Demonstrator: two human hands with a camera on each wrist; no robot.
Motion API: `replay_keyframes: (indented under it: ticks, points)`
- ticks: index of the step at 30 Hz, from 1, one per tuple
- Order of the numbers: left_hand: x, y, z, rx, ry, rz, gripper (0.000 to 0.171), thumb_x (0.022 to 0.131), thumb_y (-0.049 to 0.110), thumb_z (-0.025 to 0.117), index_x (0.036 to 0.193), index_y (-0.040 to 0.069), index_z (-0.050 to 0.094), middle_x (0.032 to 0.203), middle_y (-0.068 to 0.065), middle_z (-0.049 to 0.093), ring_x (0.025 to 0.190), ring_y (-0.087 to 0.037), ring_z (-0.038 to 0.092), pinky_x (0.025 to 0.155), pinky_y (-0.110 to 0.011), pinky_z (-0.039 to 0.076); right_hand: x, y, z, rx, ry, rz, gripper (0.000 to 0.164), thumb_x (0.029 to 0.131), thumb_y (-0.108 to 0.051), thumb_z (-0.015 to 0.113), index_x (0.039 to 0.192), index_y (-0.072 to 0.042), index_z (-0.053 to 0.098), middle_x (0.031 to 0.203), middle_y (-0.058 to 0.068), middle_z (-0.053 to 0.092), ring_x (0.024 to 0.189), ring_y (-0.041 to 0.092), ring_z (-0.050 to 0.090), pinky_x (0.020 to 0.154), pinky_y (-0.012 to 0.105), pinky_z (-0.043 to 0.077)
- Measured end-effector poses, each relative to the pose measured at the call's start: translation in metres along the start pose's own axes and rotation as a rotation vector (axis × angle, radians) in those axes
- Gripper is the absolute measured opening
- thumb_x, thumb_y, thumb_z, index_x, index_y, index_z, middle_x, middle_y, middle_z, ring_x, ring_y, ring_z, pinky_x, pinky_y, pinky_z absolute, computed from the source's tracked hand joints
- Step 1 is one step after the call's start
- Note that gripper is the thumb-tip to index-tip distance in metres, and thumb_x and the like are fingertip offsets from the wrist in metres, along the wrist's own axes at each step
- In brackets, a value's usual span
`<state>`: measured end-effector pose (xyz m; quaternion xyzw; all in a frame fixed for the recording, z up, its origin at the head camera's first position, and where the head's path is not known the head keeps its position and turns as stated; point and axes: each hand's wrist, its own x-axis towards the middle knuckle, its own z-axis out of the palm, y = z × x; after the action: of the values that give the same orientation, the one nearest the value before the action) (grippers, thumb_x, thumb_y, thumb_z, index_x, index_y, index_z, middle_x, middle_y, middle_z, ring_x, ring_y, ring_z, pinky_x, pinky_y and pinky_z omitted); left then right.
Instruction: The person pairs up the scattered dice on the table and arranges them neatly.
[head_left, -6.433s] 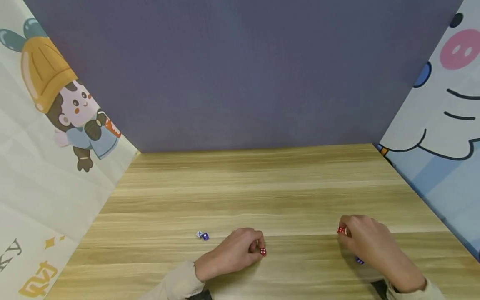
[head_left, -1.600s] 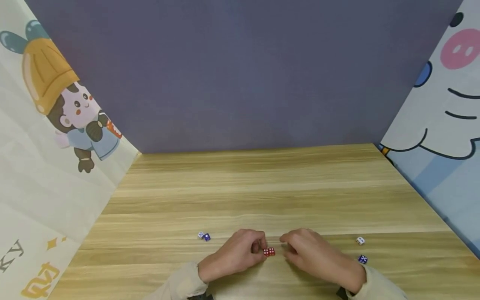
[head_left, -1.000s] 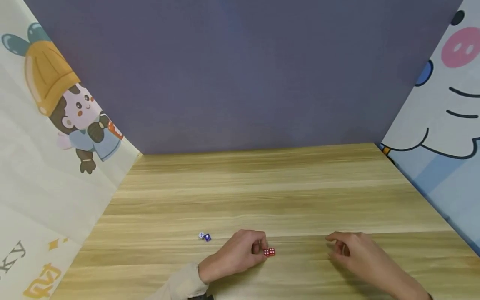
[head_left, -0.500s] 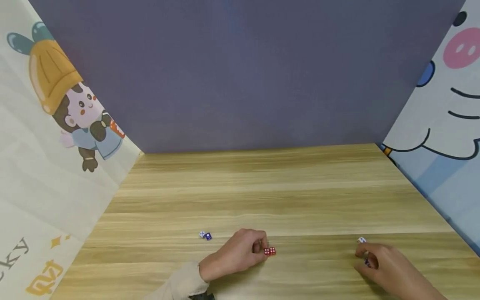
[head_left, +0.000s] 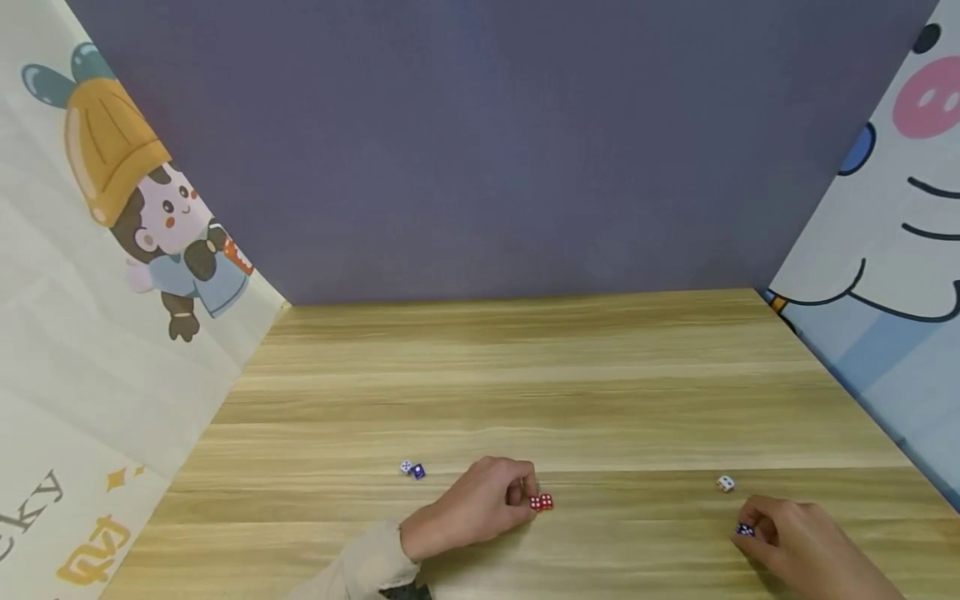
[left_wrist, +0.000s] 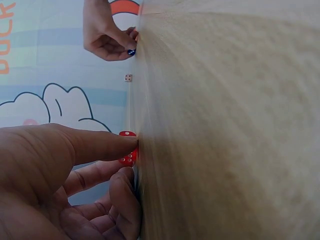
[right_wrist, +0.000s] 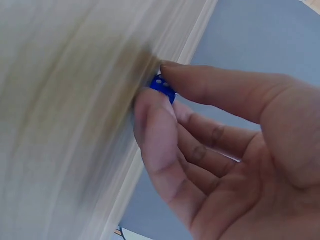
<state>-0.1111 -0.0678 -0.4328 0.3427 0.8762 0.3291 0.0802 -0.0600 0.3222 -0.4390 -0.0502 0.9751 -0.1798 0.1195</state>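
My left hand (head_left: 480, 507) rests on the table, thumb and index finger pinching a red die (head_left: 536, 503). Against that die's right side stands a second red die (head_left: 547, 502); in the left wrist view red dice (left_wrist: 128, 156) show at the fingertips. At the right, my right hand (head_left: 806, 542) pinches a blue die (head_left: 745, 530) between thumb and index finger, low over or on the tabletop. The right wrist view shows this blue die (right_wrist: 163, 89) close up, partly covered by the fingertips. A white die (head_left: 724, 483) lies just beyond the right hand.
Left of my left hand, a white die (head_left: 406, 467) and another blue die (head_left: 418, 472) lie touching or nearly so. The wooden table (head_left: 510, 375) ends at a dark grey panel (head_left: 495, 150), with printed cloth on both sides.
Over these seconds, my right hand brought its red die beside the left hand's one and released it. It then went back right and took hold of the blue die. The left hand stayed put.
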Motion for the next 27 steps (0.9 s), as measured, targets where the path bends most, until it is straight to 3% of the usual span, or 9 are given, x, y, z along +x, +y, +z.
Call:
replay_keyframes:
  ticks: [6, 15, 27]
  points:
    - [0.0, 0.0, 0.0, -0.005, -0.004, -0.002, 0.015, 0.082, 0.006, 0.077, 0.084, 0.017, 0.067, 0.066, 0.016, 0.054, 0.058, 0.005, 0.047, 0.055, -0.014, 0.042, 0.002, -0.004, -0.006, 0.006, -0.034, -0.026, 0.009, 0.083, -0.01, 0.077, 0.089, -0.013, 0.072, 0.077, -0.008, 0.065, 0.065, 0.003, 0.057, 0.058, 0.027, 0.048]
    - [-0.001, -0.001, 0.0, -0.007, -0.002, 0.005, 0.015, 0.082, 0.005, 0.076, 0.084, 0.017, 0.067, 0.066, 0.016, 0.054, 0.058, 0.005, 0.047, 0.055, -0.014, 0.042, 0.008, -0.01, -0.007, 0.014, -0.009, -0.207, 0.009, 0.083, -0.007, 0.077, 0.089, -0.012, 0.072, 0.075, -0.012, 0.063, 0.064, -0.005, 0.053, 0.054, 0.024, 0.047]
    - [-0.001, 0.0, -0.001, -0.011, -0.005, 0.0, 0.015, 0.082, 0.006, 0.076, 0.085, 0.017, 0.067, 0.066, 0.016, 0.054, 0.057, 0.005, 0.047, 0.054, -0.014, 0.042, 0.008, -0.016, -0.01, 0.03, -0.022, -0.216, 0.009, 0.083, -0.007, 0.076, 0.09, -0.011, 0.071, 0.074, -0.013, 0.062, 0.063, -0.005, 0.052, 0.054, 0.023, 0.046]
